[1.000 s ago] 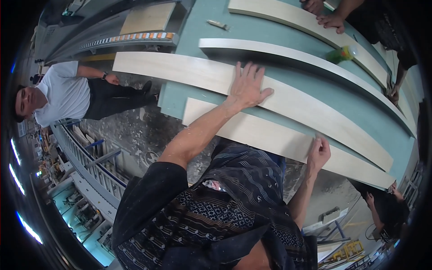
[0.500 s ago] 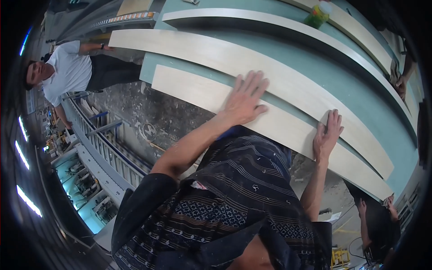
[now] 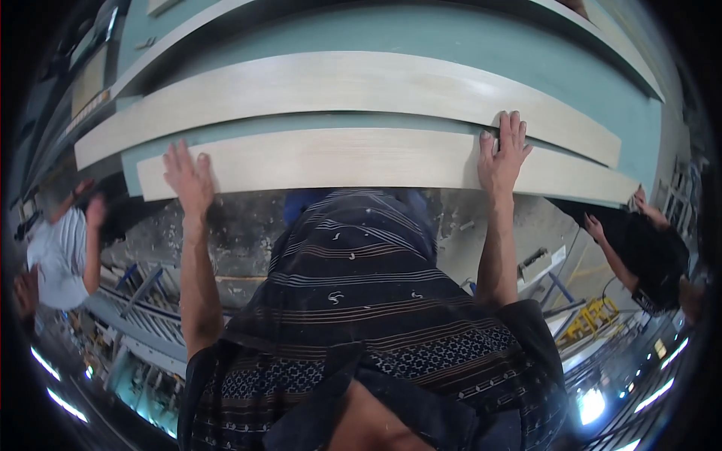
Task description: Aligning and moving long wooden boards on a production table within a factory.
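The near board [image 3: 353, 159], pale and flat, lies at 12 o'clock along the near edge of the green worktop [image 3: 338, 34]. The person's left hand [image 3: 189, 179], between 9 and 10 o'clock, is spread wide over the board's left end, thumb apart, gripping nothing visible. The right hand [image 3: 502, 158], at 2 o'clock, rests on the same board with fingers extended and close together, thumb apart; its fingertips reach across the narrow gap to the edge of the curved board [image 3: 338, 83]. Whether anything lies beneath that palm cannot be told. The curved board lies further out at 12 o'clock, apart from the near board at mid-length. A co-worker in black [image 3: 645, 252] stands at 3 o'clock, hands near the near board's right end. A person in white [image 3: 64, 259], partly blurred, stands at 9 o'clock
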A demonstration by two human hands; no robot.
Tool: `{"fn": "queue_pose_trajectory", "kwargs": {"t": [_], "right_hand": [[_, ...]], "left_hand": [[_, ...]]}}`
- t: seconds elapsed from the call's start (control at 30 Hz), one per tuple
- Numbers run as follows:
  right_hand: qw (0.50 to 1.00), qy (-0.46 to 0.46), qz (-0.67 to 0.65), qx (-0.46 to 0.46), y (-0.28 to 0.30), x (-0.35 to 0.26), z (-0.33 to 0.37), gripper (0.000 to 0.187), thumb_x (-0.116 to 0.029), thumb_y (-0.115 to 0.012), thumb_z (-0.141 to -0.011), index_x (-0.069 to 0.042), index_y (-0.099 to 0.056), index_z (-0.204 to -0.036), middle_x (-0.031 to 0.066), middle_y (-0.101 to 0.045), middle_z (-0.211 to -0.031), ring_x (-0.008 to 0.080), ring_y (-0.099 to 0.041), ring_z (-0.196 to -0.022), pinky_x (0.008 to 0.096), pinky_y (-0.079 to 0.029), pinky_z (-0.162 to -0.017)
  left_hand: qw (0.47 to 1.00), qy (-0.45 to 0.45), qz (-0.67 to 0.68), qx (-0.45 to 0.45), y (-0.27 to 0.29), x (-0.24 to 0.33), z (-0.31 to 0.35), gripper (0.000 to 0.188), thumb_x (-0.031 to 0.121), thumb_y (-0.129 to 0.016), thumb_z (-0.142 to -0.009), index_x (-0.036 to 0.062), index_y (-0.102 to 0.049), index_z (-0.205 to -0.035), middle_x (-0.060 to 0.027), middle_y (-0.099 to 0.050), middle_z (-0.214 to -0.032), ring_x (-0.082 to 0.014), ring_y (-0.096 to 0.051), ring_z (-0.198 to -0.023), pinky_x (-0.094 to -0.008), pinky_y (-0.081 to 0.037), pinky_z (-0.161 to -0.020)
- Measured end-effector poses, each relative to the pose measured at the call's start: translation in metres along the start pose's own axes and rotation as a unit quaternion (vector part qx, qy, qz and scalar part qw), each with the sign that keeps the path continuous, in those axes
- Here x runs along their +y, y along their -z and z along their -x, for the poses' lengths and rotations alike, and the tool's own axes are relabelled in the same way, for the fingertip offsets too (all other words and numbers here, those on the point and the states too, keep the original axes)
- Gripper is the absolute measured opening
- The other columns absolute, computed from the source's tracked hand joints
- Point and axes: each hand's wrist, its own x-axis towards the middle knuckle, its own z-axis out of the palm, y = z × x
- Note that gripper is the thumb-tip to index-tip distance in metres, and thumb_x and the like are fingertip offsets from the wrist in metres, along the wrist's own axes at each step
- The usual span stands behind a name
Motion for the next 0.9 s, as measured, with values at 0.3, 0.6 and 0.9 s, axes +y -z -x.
{"fn": "queue_pose_trajectory", "kwargs": {"t": [0.3,0.6,0.9], "right_hand": [[0.989,-0.090,-0.001,0.119,0.005,0.076,0.022,0.052,-0.030,-0.064,-0.102,-0.006,-0.055,-0.148,0.0208,-0.045,-0.161,0.0420,-0.036,-0.153,0.0652,-0.019,-0.124],[0.981,-0.106,0.013,0.159,-0.001,0.069,0.020,0.049,-0.032,-0.063,-0.100,-0.006,-0.061,-0.142,0.0202,-0.051,-0.157,0.0423,-0.041,-0.150,0.0667,-0.023,-0.123],[0.996,-0.058,0.021,0.063,-0.019,-0.042,0.058,0.075,-0.040,-0.058,-0.098,-0.004,-0.038,-0.160,0.0293,-0.028,-0.168,0.0542,-0.026,-0.154,0.0701,-0.017,-0.124]], "left_hand": [[0.993,-0.093,0.073,-0.013,0.003,0.041,-0.021,0.028,0.029,-0.062,-0.103,0.0071,-0.072,-0.118,-0.0145,-0.068,-0.122,-0.0371,-0.061,-0.118,-0.0618,-0.031,-0.116],[0.974,-0.192,0.117,0.006,0.009,0.099,-0.026,0.021,0.024,-0.062,-0.102,0.0066,-0.074,-0.105,-0.0113,-0.072,-0.106,-0.0345,-0.065,-0.102,-0.0509,-0.042,-0.103],[0.966,-0.197,0.165,0.009,0.006,0.099,-0.025,0.019,0.014,-0.063,-0.098,-0.0002,-0.073,-0.104,-0.0183,-0.071,-0.101,-0.0401,-0.065,-0.096,-0.0497,-0.050,-0.087]]}}
